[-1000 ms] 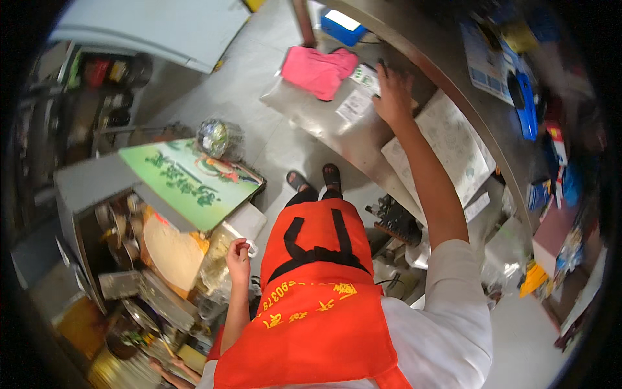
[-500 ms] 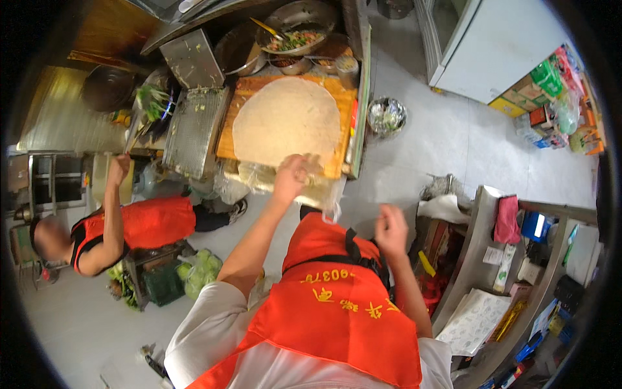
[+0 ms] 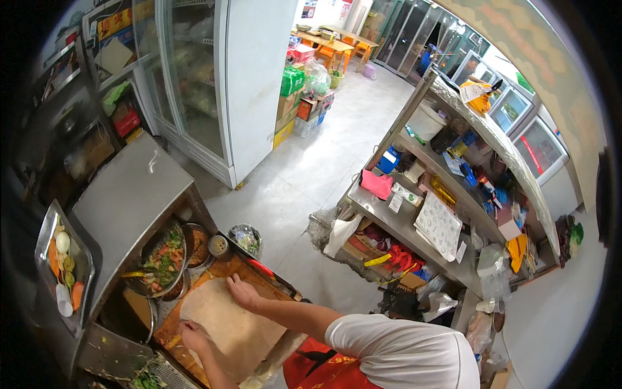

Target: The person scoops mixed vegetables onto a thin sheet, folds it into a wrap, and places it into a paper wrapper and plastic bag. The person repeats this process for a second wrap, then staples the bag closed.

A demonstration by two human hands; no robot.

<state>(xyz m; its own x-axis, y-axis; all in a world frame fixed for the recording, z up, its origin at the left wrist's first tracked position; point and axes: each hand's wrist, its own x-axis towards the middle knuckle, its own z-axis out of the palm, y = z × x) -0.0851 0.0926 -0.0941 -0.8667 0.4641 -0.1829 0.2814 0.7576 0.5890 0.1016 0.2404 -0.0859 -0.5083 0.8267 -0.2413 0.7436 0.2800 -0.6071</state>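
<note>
A thin, pale round sheet of dough (image 3: 243,327) lies on an orange-brown wooden board (image 3: 170,323). At its upper edge, my right hand (image 3: 243,292) has its fingers curled closed on the rim of the sheet. My left hand (image 3: 194,335) is closed at the left edge, thumb and fingers pinching the dough. The fingertips of both hands are partly hidden. Beyond the board sits a metal bowl of chopped vegetables (image 3: 163,262), a yellow-handled spoon in it. Small bowls of sauce (image 3: 195,238) and a round container (image 3: 218,245) stand beside it.
A steel counter (image 3: 133,188) rises past the board, with a tray (image 3: 46,285) of vegetables at far left. A tall glass-door fridge (image 3: 194,84) stands beyond. On the floor is a foil-lined bin (image 3: 245,238). Crowded shelves (image 3: 414,227) stand at the right.
My view has swung toward the right and the room beyond. Both hands have come onto the dough sheet; earlier the left hovered by its near edge and the right was away from the board.
</note>
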